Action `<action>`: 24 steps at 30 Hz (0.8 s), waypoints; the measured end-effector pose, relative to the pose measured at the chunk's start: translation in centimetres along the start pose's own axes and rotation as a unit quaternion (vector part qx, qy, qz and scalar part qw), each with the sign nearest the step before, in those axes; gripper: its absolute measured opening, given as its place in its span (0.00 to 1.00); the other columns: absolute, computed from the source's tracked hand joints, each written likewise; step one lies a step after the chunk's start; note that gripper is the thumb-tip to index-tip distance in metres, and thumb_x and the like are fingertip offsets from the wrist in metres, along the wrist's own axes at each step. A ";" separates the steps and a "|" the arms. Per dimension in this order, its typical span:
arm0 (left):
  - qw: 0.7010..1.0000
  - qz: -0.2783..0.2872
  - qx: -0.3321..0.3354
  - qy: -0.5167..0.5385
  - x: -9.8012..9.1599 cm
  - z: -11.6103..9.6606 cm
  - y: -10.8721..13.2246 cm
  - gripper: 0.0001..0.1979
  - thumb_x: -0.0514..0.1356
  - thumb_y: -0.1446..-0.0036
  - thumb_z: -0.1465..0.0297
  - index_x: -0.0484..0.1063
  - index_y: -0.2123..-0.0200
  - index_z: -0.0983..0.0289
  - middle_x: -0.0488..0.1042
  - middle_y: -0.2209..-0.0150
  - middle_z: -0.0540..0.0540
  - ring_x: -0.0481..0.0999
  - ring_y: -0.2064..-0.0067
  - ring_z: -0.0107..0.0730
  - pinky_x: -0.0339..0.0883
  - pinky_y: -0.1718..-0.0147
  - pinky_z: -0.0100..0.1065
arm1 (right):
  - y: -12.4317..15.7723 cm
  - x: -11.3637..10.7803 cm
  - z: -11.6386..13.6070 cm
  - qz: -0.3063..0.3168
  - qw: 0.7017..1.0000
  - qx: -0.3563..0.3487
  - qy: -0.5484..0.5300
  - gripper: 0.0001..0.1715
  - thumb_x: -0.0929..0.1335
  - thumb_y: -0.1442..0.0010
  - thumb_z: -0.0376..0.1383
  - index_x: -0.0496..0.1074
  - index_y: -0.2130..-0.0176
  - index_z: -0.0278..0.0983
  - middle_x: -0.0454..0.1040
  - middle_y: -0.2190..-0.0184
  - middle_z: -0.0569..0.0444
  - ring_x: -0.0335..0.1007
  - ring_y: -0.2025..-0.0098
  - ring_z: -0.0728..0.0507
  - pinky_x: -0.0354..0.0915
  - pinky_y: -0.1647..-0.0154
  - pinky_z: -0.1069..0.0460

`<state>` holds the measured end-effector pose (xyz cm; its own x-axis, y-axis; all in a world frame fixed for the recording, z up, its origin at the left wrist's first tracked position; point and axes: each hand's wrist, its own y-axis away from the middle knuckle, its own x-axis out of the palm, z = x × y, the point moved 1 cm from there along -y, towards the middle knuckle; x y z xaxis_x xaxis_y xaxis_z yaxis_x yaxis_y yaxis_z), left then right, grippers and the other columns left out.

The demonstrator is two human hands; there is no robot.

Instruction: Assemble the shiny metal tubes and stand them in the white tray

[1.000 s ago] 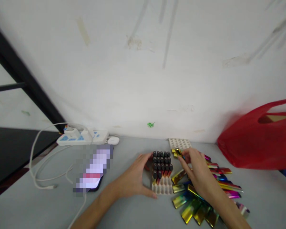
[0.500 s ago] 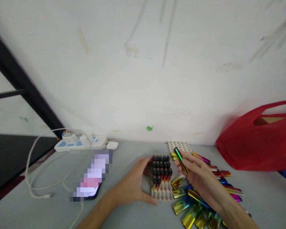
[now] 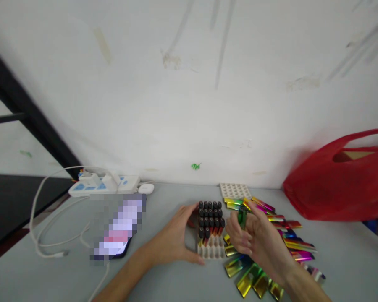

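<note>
My left hand point(image 3: 168, 237) wraps around the left side of a pale slotted tray point(image 3: 211, 253), fingers at the far end and thumb by the near end. Upright in the tray stand several slim black-topped pieces point(image 3: 210, 214) with shiny coloured bodies; the front slots hold nothing. Just right of the tray, my right hand point(image 3: 255, 235) is raised with its fingers closed around a shiny green tube point(image 3: 242, 219), mostly hidden by the fingers. Below and around that hand lie several loose metallic pieces point(image 3: 248, 280) in gold, green, blue and magenta.
A second pale slotted tray point(image 3: 235, 191) lies near the wall. Right of it is a red bag point(image 3: 337, 184). On the left are a phone point(image 3: 119, 228) with a blurred screen, a white power strip point(image 3: 105, 184), a small white case point(image 3: 146, 189) and a looping cable point(image 3: 34, 218).
My right hand has turned and drawn its fingers over the green tube, which stood out clearly before. The left hand stays at the tray. The view has shifted slightly.
</note>
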<state>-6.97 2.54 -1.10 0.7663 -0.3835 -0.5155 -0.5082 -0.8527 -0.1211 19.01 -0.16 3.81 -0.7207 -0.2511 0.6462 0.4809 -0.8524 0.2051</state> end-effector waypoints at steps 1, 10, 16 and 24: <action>1.000 0.000 0.001 0.003 0.0 0.0 0.0 0.71 0.86 0.65 0.52 0.55 0.23 0.59 0.66 0.31 0.69 0.73 0.37 0.64 0.71 0.36 0.56 | -0.1 0.0 -0.2 0.002 1.000 -0.003 0.007 0.36 0.69 0.31 0.62 0.65 0.75 0.38 0.50 0.77 0.63 0.39 0.76 0.50 0.44 0.77 0.54; 1.000 -0.006 -0.003 0.004 0.0 -0.2 0.2 0.72 0.87 0.65 0.54 0.55 0.22 0.57 0.64 0.28 0.69 0.74 0.37 0.64 0.71 0.36 0.57 | -0.5 -0.3 -1.5 -0.052 0.997 -0.042 0.047 0.39 0.69 0.33 0.66 0.57 0.76 0.41 0.44 0.80 0.66 0.30 0.78 0.51 0.34 0.79 0.53; 1.000 -0.014 0.004 -0.004 -0.1 -0.5 0.2 0.71 0.87 0.65 0.55 0.55 0.22 0.58 0.66 0.29 0.68 0.73 0.36 0.64 0.70 0.35 0.56 | -0.4 -0.4 -1.8 -0.077 0.992 -0.051 0.083 0.39 0.67 0.32 0.67 0.57 0.76 0.41 0.43 0.80 0.67 0.30 0.78 0.51 0.31 0.80 0.52; 1.000 -0.012 0.006 -0.011 -0.1 -0.4 0.2 0.71 0.87 0.64 0.55 0.55 0.22 0.56 0.67 0.31 0.67 0.74 0.38 0.61 0.70 0.35 0.57 | -0.7 -0.3 -2.2 -0.084 0.991 -0.052 0.090 0.38 0.69 0.34 0.64 0.55 0.77 0.42 0.42 0.81 0.67 0.31 0.79 0.51 0.33 0.80 0.53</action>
<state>-6.99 2.26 -0.74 0.7697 -0.3544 -0.5310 -0.4944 -0.8571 -0.1445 17.77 -0.55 1.85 -0.8685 -0.1717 0.4651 0.2993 -0.9295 0.2157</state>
